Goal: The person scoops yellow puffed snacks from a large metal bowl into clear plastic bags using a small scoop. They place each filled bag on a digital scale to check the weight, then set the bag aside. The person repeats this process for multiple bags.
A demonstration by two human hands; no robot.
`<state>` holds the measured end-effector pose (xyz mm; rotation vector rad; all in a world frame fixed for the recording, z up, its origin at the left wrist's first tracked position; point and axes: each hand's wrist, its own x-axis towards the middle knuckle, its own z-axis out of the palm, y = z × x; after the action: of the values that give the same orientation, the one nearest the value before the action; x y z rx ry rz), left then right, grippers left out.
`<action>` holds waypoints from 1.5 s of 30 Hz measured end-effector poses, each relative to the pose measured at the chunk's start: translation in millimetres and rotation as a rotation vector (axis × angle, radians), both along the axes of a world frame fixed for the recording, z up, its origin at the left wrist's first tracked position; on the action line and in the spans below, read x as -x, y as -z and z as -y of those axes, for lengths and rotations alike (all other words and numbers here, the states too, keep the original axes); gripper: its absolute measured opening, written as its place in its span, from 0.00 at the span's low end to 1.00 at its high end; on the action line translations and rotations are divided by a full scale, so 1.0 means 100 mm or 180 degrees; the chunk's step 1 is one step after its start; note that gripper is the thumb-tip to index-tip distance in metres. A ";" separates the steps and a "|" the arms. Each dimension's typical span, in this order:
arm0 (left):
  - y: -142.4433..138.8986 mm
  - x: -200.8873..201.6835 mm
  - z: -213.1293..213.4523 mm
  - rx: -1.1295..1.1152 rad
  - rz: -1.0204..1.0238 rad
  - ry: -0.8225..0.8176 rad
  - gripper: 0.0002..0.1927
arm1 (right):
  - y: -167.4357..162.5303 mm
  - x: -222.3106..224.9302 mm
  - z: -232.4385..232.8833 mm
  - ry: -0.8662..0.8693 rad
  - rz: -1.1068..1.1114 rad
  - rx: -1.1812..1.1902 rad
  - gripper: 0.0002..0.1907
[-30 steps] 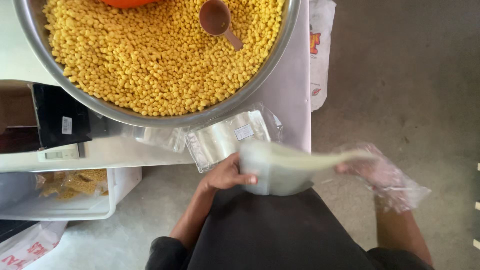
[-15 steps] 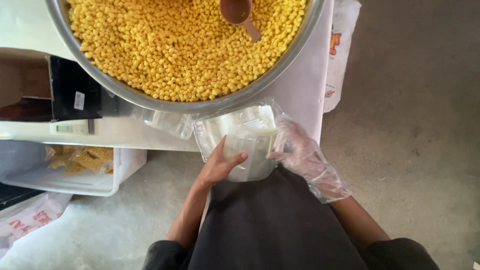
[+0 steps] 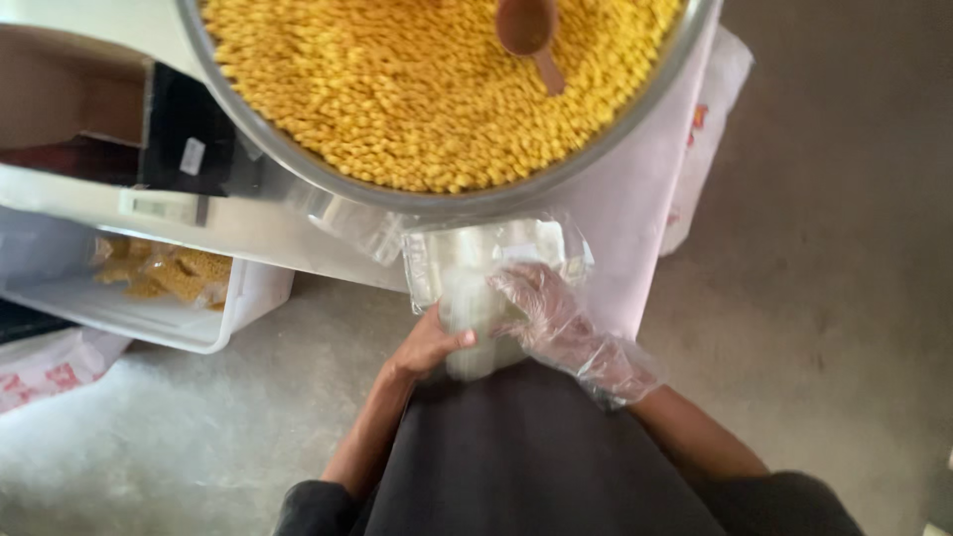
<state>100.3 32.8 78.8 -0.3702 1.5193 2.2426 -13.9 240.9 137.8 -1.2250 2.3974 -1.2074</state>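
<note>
Since the earlier frame, the gloved right hand [image 3: 541, 313] had shifted leftward onto the clear plastic bag [image 3: 475, 318], its fingers spread over the bag's right face and not clamped shut. Bare left hand [image 3: 429, 345] pinched the same bag from the lower left, thumb closed against it; holding it from both sides probably kept the limp film steady and upright. That bag sat at frame centre, just below the rim of the large metal bowl [image 3: 298, 164], above the dark apron [image 3: 526, 457]. Yellow snack pieces [image 3: 397, 89] filled the bowl, a brown scoop [image 3: 531, 35] resting in them at top centre. More flat bags [image 3: 496, 243] lay on the white table [image 3: 248, 233]; a white bin [image 3: 213, 323] stood at lower left
</note>
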 end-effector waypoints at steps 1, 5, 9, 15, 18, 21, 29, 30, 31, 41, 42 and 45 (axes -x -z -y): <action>-0.04 -0.03 0.02 0.0285 -0.0198 0.0059 0.50 | -0.01 0.01 0.08 -0.0074 -0.0026 0.0014 0.37; -0.41 -0.25 0.16 0.0423 0.0010 -0.0523 0.42 | -0.10 -0.02 0.44 -0.0496 0.0124 0.0177 0.35; -1.02 -0.68 0.88 0.0555 0.0406 -0.1002 0.36 | -0.26 0.01 0.67 -0.0653 0.0597 0.0461 0.34; -2.15 -0.92 2.95 0.1747 0.0262 -0.2155 0.32 | -0.21 0.12 0.79 0.0262 0.0779 -0.0175 0.27; -2.39 -0.30 4.22 0.0908 -0.1333 -0.2526 0.29 | 0.03 -0.02 1.08 0.0749 0.1640 -0.0839 0.23; -2.30 0.70 5.35 0.0316 -0.1225 -0.2860 0.31 | 0.20 -0.32 1.38 0.1223 0.2032 -0.1199 0.23; -1.26 3.17 6.28 0.0458 -0.0347 -0.3213 0.28 | 0.47 -0.89 1.91 0.2840 0.2222 -0.0673 0.16; -1.17 3.33 6.27 0.0248 -0.0486 -0.3046 0.28 | 0.50 -0.94 1.89 0.2844 0.2037 -0.0856 0.16; -1.13 3.47 6.28 0.0040 -0.0630 -0.2882 0.28 | 0.55 -0.99 1.89 0.2841 0.1854 -0.1034 0.16; -1.01 3.88 6.50 0.2033 0.1385 -0.2730 0.59 | 0.80 -1.43 1.81 0.3002 0.1735 -0.0556 0.13; -1.06 3.84 6.48 0.2163 0.1124 -0.2702 0.54 | 0.78 -1.42 1.78 0.3130 0.1874 -0.0816 0.14; -1.37 3.57 6.28 0.2223 -0.0095 -0.2218 0.37 | 0.73 -1.32 1.67 0.3274 0.2292 -0.1584 0.19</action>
<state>-256.7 -595.7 215.9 -1.2301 2.4488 2.0593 118.6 74.3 64.6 0.6011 2.4293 -0.8592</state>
